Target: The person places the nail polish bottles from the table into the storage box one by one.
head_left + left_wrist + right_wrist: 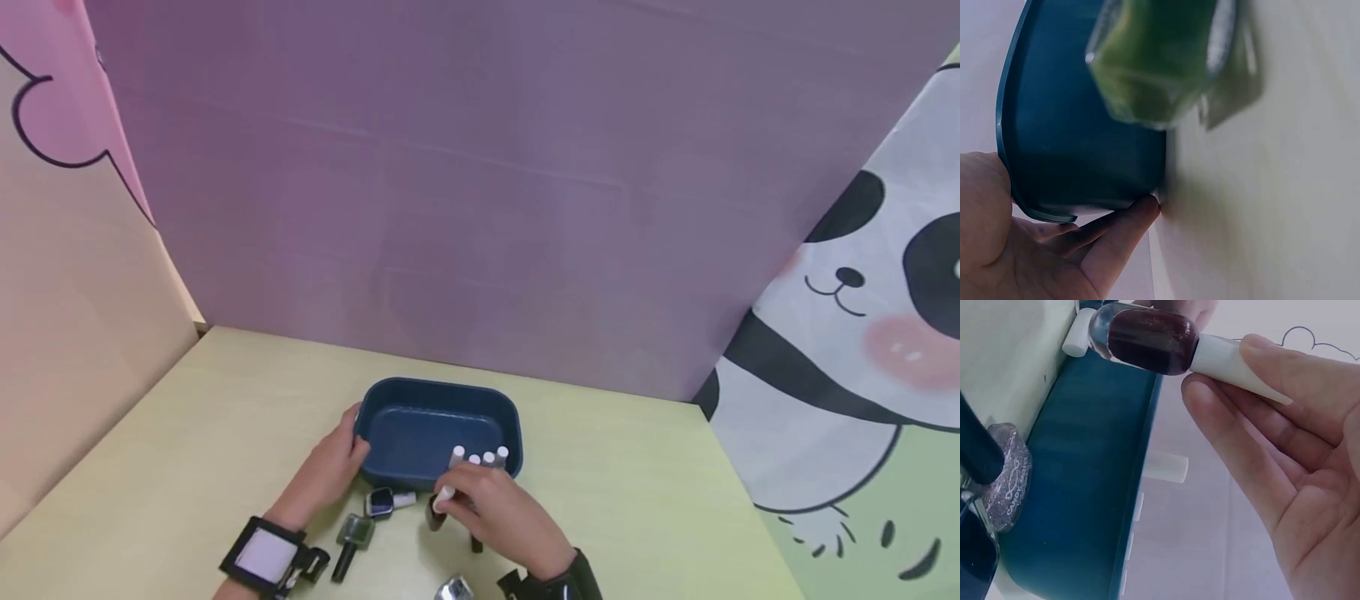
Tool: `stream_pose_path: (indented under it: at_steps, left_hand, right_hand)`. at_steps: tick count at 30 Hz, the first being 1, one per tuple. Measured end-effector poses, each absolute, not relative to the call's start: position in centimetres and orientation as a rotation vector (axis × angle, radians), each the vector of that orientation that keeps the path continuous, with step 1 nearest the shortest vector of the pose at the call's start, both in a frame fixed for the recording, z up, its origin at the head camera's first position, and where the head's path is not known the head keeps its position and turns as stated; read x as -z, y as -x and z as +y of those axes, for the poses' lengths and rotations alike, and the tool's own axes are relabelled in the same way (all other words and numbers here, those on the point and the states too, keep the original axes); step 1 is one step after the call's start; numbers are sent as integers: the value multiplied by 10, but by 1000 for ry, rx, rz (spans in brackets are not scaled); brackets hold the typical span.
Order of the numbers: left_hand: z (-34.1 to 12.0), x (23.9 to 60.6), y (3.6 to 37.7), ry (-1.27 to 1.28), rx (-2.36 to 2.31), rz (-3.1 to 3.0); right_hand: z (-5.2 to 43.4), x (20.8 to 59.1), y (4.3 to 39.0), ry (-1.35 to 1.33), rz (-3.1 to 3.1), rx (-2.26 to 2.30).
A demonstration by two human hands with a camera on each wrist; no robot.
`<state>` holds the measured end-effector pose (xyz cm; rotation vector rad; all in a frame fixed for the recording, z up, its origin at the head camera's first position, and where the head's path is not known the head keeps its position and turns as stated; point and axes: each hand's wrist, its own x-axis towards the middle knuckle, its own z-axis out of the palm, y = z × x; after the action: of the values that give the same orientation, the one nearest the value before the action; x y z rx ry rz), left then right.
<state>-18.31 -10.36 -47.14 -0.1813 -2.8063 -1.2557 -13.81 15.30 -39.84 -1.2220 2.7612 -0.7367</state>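
Your right hand point(504, 517) sits nearest you, just in front of the tray's near wall. It pinches a dark-red nail polish bottle point(1147, 342) by its white cap point(1235, 362), thumb on one side, fingertips on the other, remaining fingers loosely extended. In the right wrist view the bottle's long axis runs roughly level across the frame, glass end toward the tray, tapered cap end in your fingers. In the head view the bottle point(437, 508) looks close to upright with the cap end up, so true tilt is hard to call. It is off the table, just outside the tray's near rim.

Beside it on the table point(225, 433): a dark-blue bottle point(381, 502) lying on its side with the cap pointing right, and a greenish bottle point(352, 531) with a black cap pointing toward you. A silver glitter bottle point(1009, 481) stands against the tray's outer wall. Another shiny item point(453, 589) lies at the bottom edge; can't tell what it is.

Your left hand point(330, 467) is open, fingers straight, pressed against the left outer wall of the blue tray point(420, 398).

Inside the tray, 4 white caps point(480, 456) stand in a row at the near right corner.

Behind it: purple backdrop point(480, 192), panda print point(862, 317) on the right.
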Motion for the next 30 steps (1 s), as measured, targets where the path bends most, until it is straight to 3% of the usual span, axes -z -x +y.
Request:
stream_pose_path:
  at_steps: [30]
  left_hand:
    - [-104,473,183,168,1305,-2814]
  right_hand:
    - [146,383,146,1203,2800,900]
